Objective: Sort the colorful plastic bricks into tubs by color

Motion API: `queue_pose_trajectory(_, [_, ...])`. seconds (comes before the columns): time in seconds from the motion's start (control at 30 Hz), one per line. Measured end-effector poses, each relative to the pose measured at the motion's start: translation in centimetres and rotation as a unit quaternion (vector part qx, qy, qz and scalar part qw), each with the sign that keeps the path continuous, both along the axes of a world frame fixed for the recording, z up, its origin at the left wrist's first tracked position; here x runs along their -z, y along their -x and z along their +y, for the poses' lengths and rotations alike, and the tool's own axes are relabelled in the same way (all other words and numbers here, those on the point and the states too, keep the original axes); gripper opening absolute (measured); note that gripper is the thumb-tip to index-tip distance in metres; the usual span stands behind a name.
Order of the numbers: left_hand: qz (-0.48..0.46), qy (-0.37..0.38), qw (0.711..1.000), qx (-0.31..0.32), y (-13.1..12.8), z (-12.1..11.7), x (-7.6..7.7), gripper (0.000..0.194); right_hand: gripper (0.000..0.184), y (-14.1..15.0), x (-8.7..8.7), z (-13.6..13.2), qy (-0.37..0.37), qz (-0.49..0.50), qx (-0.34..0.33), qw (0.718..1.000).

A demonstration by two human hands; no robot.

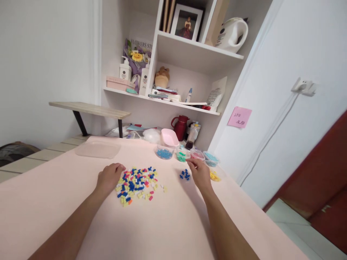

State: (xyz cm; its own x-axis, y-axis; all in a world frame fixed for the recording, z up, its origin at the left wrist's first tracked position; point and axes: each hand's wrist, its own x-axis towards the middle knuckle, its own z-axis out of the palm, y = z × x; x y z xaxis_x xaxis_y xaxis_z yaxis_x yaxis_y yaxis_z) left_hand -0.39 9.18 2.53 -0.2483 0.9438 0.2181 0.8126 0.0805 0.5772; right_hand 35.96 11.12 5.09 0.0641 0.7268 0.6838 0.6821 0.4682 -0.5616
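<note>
A mixed pile of small plastic building pieces (138,183) in blue, yellow, pink, white and orange lies on the pink tabletop. At its left edge rests my left hand (108,177), fingers curled in; whether they hold anything is hidden. My right hand (200,174) is over the right side, thumb and fingers pinched together beside a clear tub of green pieces (181,156). What sits in that pinch is too small to make out. Below and left of it lies a small group of dark blue pieces (185,174). Yellow pieces (214,176) lie to its right.
Behind stand a clear tub of blue pieces (164,153), a tub of pink pieces (197,154), a tub of light blue pieces (210,158) and a pink basin (170,137). A clear lid (97,149) lies back left. A red jug (180,127) and a bottle (192,135) stand under shelves.
</note>
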Motion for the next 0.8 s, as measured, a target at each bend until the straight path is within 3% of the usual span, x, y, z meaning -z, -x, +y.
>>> queue_pose_trajectory(0.1, [0.003, -0.003, 1.0, -0.003, -0.1, -0.1, 0.0, 0.037, 0.028, 1.6, 0.4, -0.4, 0.021, -0.008, -0.074, 0.997])
queue_pose_trajectory(0.23, [0.008, -0.003, 1.0, -0.006, -0.2, -0.2, 0.0, 0.037, 0.029, 4.8, 1.4, -1.4, 0.061, -0.116, -0.196, 0.972])
queue_pose_trajectory(0.47, [0.001, -0.01, 1.0, -0.004, -0.3, -0.4, 0.1, 0.037, 0.044, 8.5, 2.4, -2.8, 0.101, -0.292, -0.214, 0.927])
queue_pose_trajectory(0.57, [-0.002, -0.011, 1.0, -0.005, -0.2, -0.5, 0.1, 0.036, 0.033, 8.4, 2.1, -2.7, 0.099, -0.273, -0.258, 0.921])
queue_pose_trajectory(0.67, [-0.002, -0.011, 1.0, -0.007, -0.1, -0.3, 0.2, 0.035, 0.031, 7.7, 1.8, -2.3, 0.108, -0.184, -0.306, 0.928])
queue_pose_trajectory(0.8, [0.001, -0.01, 1.0, -0.007, -0.1, -0.2, 0.3, 0.036, 0.031, 7.0, 2.1, -1.9, 0.109, -0.135, -0.25, 0.953])
